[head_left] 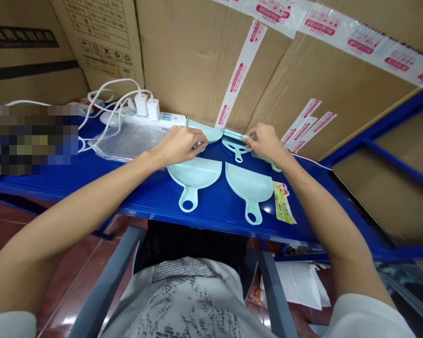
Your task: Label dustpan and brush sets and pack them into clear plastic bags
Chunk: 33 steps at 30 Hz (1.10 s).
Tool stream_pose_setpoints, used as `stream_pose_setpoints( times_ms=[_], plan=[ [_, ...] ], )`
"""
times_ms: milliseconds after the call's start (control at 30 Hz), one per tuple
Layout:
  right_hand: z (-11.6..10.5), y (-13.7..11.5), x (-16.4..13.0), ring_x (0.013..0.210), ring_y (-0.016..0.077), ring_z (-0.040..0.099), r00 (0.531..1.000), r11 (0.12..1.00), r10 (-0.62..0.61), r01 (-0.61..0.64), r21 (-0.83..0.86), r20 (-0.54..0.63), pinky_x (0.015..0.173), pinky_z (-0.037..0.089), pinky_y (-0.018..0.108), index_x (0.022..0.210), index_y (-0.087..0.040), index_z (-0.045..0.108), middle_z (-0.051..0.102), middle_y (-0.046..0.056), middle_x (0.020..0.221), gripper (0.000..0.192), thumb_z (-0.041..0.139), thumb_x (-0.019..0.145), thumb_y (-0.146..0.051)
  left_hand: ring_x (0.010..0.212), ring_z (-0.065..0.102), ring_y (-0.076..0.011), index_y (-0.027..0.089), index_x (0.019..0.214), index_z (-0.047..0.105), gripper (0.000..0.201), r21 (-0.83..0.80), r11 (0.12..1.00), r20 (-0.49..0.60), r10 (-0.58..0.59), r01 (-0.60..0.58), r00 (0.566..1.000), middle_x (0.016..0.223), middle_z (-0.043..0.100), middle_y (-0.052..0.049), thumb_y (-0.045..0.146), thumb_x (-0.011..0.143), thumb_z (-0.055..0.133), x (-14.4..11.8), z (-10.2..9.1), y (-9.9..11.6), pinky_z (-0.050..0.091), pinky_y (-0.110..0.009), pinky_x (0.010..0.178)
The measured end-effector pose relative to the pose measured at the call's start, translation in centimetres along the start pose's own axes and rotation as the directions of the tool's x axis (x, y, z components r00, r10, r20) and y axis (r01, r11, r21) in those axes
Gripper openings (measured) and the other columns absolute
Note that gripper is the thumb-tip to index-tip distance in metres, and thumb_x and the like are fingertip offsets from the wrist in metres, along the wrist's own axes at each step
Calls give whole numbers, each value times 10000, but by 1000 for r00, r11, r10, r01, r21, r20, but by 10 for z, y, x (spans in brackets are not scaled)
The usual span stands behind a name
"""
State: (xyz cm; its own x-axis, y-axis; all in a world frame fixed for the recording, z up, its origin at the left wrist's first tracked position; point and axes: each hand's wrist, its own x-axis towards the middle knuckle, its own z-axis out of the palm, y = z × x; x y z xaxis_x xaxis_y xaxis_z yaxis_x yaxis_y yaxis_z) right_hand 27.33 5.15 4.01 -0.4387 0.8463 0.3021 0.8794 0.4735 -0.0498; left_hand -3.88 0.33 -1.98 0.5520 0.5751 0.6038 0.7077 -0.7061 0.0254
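My left hand (185, 144) is closed at the near side of the back light-blue dustpan (211, 133), its curled fingers over the handle area, which they mostly hide. At the back of the table, my right hand (263, 142) pinches the right end of a small light-blue brush (238, 146) with dark bristles and a looped handle. In front of my hands lie two more dustpans, a left dustpan (193, 172) and a right dustpan (252, 184), both with ringed handles towards me. A pale green handle end (275, 166) shows partly under my right wrist.
A yellow-green printed card (283, 203) lies right of the dustpans on the blue table (151, 199). Clear plastic bags (129, 142) lie at left, by a white power strip (172, 119) with plugged chargers and loose cables. A taped cardboard wall (197, 61) stands behind.
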Motion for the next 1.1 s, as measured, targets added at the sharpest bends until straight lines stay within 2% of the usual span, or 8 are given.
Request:
stream_pose_setpoints(
  times_ms=[100, 233, 433, 533, 633, 833, 967, 1100],
  plan=[
    [-20, 9, 21, 802, 315, 729, 996, 994, 19, -9, 106, -90, 982, 575, 555, 834, -161, 750, 705, 86, 701, 165, 683, 954, -251, 841, 742, -274, 165, 971, 800, 324, -7, 995, -127, -97, 97, 987, 918, 785, -86, 296, 1049, 514, 2, -3, -3, 484, -356, 725],
    [-48, 6, 30, 743, 274, 724, 966, 984, 37, 10, 178, -257, 917, 606, 530, 826, -168, 751, 716, 84, 738, 196, 730, 957, -312, 745, 702, -233, 166, 936, 773, 293, -46, 978, -239, -209, 204, 948, 852, 754, -70, 295, 1033, 530, 3, -5, -7, 462, -355, 706],
    [-75, -69, -34, 802, 218, 673, 817, 983, -136, 180, 25, -561, 778, 582, 399, 872, -188, 802, 745, 97, 948, 170, 786, 975, -322, 822, 683, -223, 181, 948, 711, 157, -74, 913, -401, -395, 401, 826, 885, 725, -49, 268, 1029, 610, 4, -13, -19, 480, -383, 806],
    [-56, -119, -76, 817, 210, 670, 811, 962, -256, 269, -53, -526, 759, 582, 385, 877, -177, 761, 726, 109, 1039, 239, 689, 1063, -308, 858, 648, -203, 178, 954, 669, 177, -78, 878, -426, -458, 472, 780, 901, 696, -37, 292, 1069, 597, 4, -21, -27, 493, -395, 856],
    [-22, -158, -107, 697, 148, 616, 841, 918, -396, 355, -178, -368, 596, 516, 326, 956, -110, 745, 710, 159, 1136, 283, 547, 1128, -215, 875, 622, -192, 186, 968, 644, 212, -50, 871, -430, -460, 489, 776, 904, 673, -31, 317, 1107, 550, 3, -27, -34, 484, -412, 903],
    [9, -191, -130, 710, 149, 660, 860, 840, -509, 486, -241, -39, 462, 388, 326, 983, -110, 737, 700, 134, 1115, 251, 551, 1136, -182, 948, 649, -227, 237, 980, 650, 275, -55, 908, -451, -395, 416, 801, 886, 693, -35, 428, 1123, 515, -3, -18, -46, 468, -400, 847],
    [-10, -178, -126, 725, 139, 699, 877, 888, -450, 420, -188, -169, 537, 531, 302, 995, -160, 763, 757, 98, 1062, 309, 535, 1165, -282, 1101, 669, -238, 216, 1128, 676, 289, -65, 925, -403, -367, 374, 838, 954, 730, -39, 414, 1155, 467, -3, -14, -51, 492, -392, 915],
    [-37, -147, -141, 872, 201, 797, 867, 947, -321, 289, -140, -382, 728, 672, 342, 1049, -276, 793, 818, 46, 1058, 204, 606, 1126, -246, 991, 723, -255, 228, 1069, 715, 313, -100, 934, -377, -354, 342, 856, 958, 765, -66, 431, 1135, 486, -1, -34, -34, 553, -400, 891]
  ],
)
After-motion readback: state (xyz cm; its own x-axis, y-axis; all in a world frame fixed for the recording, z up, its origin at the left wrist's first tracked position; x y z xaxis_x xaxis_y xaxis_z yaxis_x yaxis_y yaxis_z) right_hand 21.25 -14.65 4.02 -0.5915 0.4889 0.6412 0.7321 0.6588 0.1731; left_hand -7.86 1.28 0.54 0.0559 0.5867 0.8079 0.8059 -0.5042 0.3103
